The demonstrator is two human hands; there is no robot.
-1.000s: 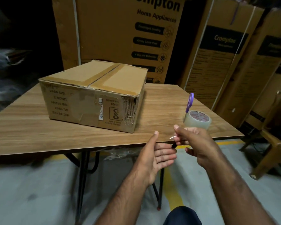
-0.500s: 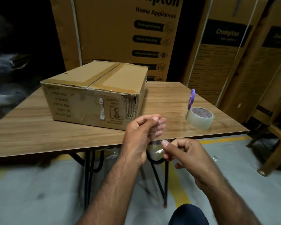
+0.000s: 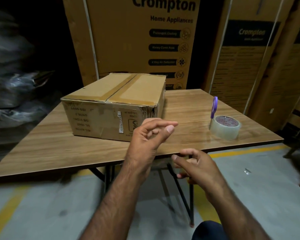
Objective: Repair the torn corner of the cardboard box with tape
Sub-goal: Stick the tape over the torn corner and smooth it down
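A brown cardboard box [image 3: 100, 101] sits on the wooden table [image 3: 189, 104]; its near right corner [image 3: 150, 111] is torn and ragged. My left hand [image 3: 145, 141] is raised just in front of that corner, thumb and fingers pinched. My right hand [image 3: 197, 167] is lower, at the table's front edge, also pinched. A short strip of clear tape [image 3: 168, 144], barely visible, runs between the two hands. The clear tape roll [image 3: 226, 127] lies at the table's right side, with purple-handled scissors [image 3: 214, 106] standing against it.
Tall printed cartons [image 3: 128, 40] stand close behind the table and along the right. Dark bundles [image 3: 12, 84] lie to the left. The table has black folding legs [image 3: 180, 191] over a grey floor with yellow lines [image 3: 249, 151].
My left hand has risen from below the table edge to in front of the box's torn corner. The right hand has stayed low near the table edge, and the hands are farther apart.
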